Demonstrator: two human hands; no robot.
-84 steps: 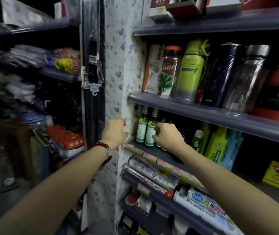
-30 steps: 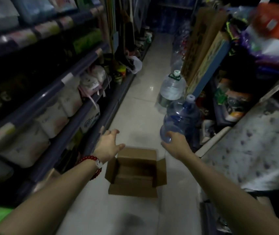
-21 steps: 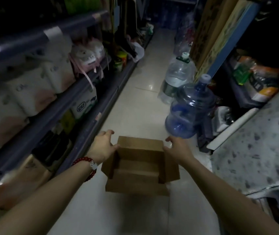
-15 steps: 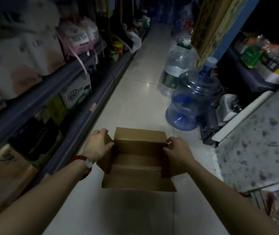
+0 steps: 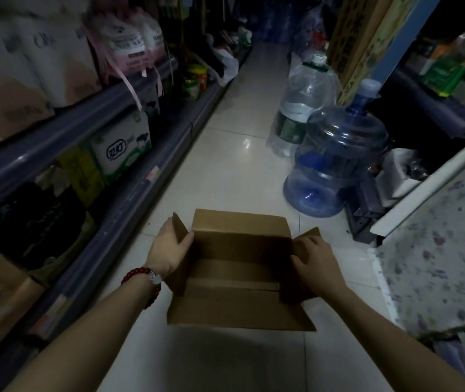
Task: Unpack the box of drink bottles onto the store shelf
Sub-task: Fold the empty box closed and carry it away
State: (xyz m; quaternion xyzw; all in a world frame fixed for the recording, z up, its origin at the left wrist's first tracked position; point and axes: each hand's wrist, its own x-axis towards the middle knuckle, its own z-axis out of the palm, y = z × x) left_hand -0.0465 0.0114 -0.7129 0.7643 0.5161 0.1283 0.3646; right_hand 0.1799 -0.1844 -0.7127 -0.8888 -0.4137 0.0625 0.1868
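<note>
an open cardboard box [image 5: 239, 275] sits on the pale tiled floor [image 5: 225, 171] of a narrow, dim shop aisle, its four flaps turned outward. only its bare brown bottom shows inside, with a seam running across; no drink bottles are visible in it.

beyond the box on the right stands a large blue water jug [image 5: 336, 159], seemingly empty, tilted slightly, and just behind it a clear water bottle wrapped in plastic [image 5: 302, 106]. on the left runs a grey-blue shelf unit [image 5: 64, 137] loaded with white tissue packs [image 5: 27, 60], pink-strapped bags [image 5: 132, 43] and a green-and-white carton [image 5: 120, 148] on the level below. at the right edge is a floral-patterned surface [image 5: 437, 250], with dark shelves of packaged goods above it.

the left hand [image 5: 170, 248], wearing a red bead bracelet [image 5: 143, 281] at the wrist, is closed on the box's left flap, thumb on the inner side and fingers behind. the right hand [image 5: 314, 264] lies on the right flap with fingers curled over its edge, gripping it. the box is thus between the two hands, directly ahead and below the person, both forearms reaching down to it.
</note>
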